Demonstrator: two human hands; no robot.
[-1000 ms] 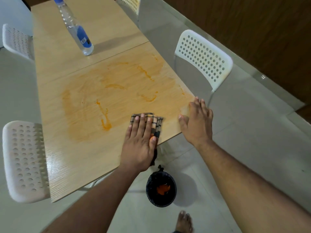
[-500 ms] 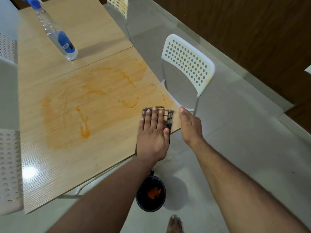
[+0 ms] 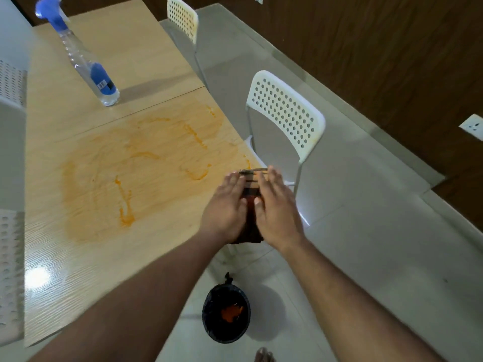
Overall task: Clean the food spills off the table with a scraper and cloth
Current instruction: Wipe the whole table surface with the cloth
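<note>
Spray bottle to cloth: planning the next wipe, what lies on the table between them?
In the head view, orange smears cover the table between the spray bottle and the cloth.

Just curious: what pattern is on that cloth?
Dark plaid check on the cloth, seen from the head view.

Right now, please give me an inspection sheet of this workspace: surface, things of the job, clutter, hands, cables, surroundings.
Surface: wooden table with a wide orange smear and thicker orange streaks; glossy near the front edge.
Job's things: checked cloth at the table's right edge, partly hanging over it; no scraper seen.
Clutter: spray bottle with blue head, standing on the far part of the table.
Hands: left hand and right hand, fingers straight, both pressed flat on the cloth.
Cables: nothing seen.
Surroundings: white perforated chair beside the table; black bin on the floor with orange waste inside; wall socket.
</note>
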